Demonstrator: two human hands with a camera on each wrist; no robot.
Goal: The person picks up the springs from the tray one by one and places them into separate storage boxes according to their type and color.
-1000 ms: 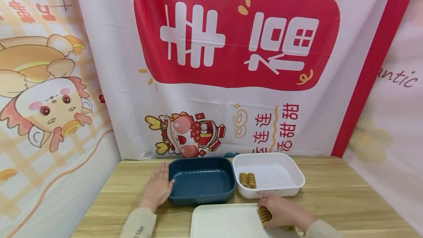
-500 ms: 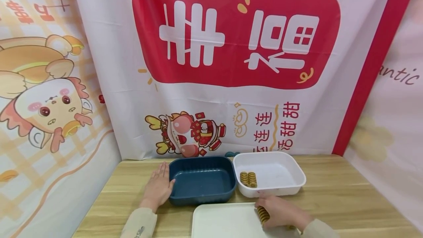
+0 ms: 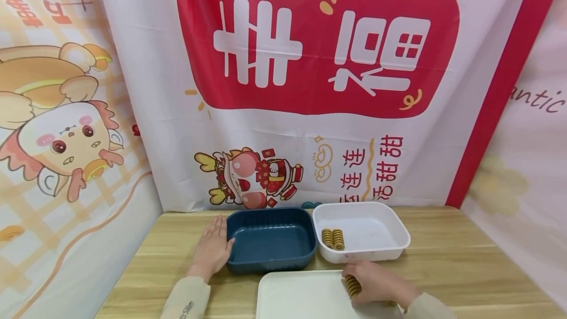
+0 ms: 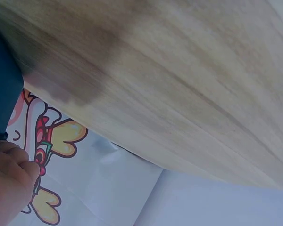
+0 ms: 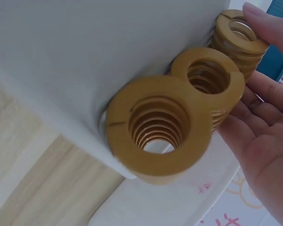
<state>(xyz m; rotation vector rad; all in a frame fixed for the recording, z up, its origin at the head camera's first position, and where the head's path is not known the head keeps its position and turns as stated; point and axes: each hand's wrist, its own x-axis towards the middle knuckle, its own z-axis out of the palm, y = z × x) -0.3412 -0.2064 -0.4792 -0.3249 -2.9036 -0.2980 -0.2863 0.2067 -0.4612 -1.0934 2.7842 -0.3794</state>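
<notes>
My right hand grips a yellow-brown coil spring at the right part of a cream tray. In the right wrist view, thumb and fingers are around the farthest spring of three in a row. The middle spring and the nearest spring lie beside it along the tray, outside the grip. My left hand rests against the left side of a dark blue bin, fingers stretched along it. Two springs lie side by side in the left end of a white bin.
The blue and white bins stand side by side at the back of the wooden table, behind the tray. A printed cloth hangs right behind the table, with more printed cloth on both sides.
My right hand has shifted very slightly left with the spring in its grip. My left hand stays at the blue bin. The head view has tilted a little.
</notes>
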